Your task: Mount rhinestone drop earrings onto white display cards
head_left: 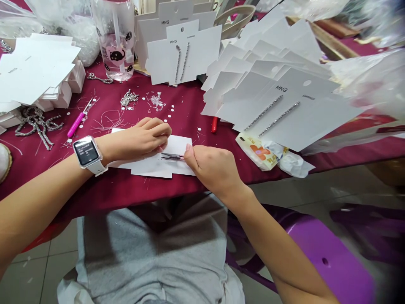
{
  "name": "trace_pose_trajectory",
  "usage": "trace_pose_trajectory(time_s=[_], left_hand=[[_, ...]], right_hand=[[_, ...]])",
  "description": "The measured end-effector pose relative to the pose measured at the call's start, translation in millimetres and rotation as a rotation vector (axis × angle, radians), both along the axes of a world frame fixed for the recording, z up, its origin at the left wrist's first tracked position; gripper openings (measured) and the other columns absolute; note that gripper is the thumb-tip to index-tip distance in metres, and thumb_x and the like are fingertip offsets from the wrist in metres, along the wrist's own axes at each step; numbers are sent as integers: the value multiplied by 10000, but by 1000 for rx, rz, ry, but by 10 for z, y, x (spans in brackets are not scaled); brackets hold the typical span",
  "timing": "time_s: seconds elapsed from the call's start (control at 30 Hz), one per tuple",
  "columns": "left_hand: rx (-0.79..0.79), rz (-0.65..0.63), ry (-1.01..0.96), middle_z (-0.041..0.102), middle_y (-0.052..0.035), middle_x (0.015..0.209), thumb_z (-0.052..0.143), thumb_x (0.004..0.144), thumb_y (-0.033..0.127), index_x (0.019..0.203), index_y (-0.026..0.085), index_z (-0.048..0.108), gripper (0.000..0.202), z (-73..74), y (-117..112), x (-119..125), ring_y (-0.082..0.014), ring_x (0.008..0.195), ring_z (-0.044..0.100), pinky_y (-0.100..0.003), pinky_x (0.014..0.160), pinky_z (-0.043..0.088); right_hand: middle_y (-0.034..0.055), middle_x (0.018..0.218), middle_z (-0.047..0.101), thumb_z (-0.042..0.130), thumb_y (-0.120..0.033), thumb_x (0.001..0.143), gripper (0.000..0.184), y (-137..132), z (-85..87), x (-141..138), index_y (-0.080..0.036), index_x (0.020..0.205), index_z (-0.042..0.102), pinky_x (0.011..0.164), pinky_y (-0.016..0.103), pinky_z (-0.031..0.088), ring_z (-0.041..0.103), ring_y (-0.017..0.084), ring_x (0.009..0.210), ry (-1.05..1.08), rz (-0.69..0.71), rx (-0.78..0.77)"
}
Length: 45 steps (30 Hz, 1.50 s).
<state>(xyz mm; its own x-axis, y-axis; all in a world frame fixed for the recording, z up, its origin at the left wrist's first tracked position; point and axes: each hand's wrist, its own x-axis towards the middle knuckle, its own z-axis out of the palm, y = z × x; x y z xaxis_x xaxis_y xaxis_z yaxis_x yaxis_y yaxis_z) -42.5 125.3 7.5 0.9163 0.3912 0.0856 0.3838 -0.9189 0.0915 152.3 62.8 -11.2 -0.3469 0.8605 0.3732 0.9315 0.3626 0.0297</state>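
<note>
A blank white card (pixel 152 168) lies flat near the table's front edge. My left hand (pixel 147 137) rests on it with the fingers curled down and closed, pressing the card; anything small under the fingertips is hidden. My right hand (pixel 211 169) is closed around needle-nose pliers (pixel 172 156), at the card's right part. The dark jaws of the pliers point left, just above or on the card, close to my left fingertips. My right fist hides most of the handles.
Behind stand a display card with two silver chains (pixel 182 63) and a clear cup (pixel 117 46). Printed cards (pixel 284 114) are fanned at right, near a tissue pack (pixel 259 152). At left lie a pink seam ripper (pixel 77 122), chains (pixel 36 124) and stacked white cards (pixel 34 67).
</note>
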Motion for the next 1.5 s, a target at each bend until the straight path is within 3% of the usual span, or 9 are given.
trace_pose_trajectory(time_s=[0.27,0.5,0.7,0.93,1.23,1.5], left_hand=[[-37,61,-94,516,-87,1081,411,871,238,936,193,588,194,90,51,-74,-244,1094,390,-437,942,297],[-105,12,3,539,-15,1052,376,882,210,961,265,594,239,232,11,-7,-210,1142,385,-430,1014,230],[-85,-26,4,539,-23,1045,312,910,260,944,236,592,283,180,-10,32,-195,1116,411,-394,1031,219],[89,-19,39,534,-55,1075,274,915,222,988,196,570,305,58,-23,4,-200,1081,429,-369,978,287],[530,-102,109,526,-76,1065,291,908,187,987,136,540,266,-20,-19,-34,-186,932,461,-323,829,378],[530,-90,118,524,-79,1060,282,902,174,986,133,530,265,-17,-31,-39,-177,905,468,-317,822,379]], right_hand=[[23,415,442,250,-291,887,502,17,-23,67,-143,490,518,434,253,167,379,87,403,35,22,91],[31,463,536,292,-249,885,466,22,-138,138,-135,511,545,446,239,222,433,85,418,147,30,172],[18,414,474,316,-234,871,455,14,-115,130,-141,464,496,433,240,200,385,79,397,108,56,170],[7,394,409,315,-251,869,456,22,-76,113,-144,455,476,429,241,185,333,78,393,43,89,176],[7,386,402,264,-277,893,513,5,-28,38,-135,456,494,429,242,136,334,78,382,-30,43,168],[7,366,393,275,-264,888,521,-9,-39,-2,-131,432,490,416,233,124,312,75,358,-32,26,220]])
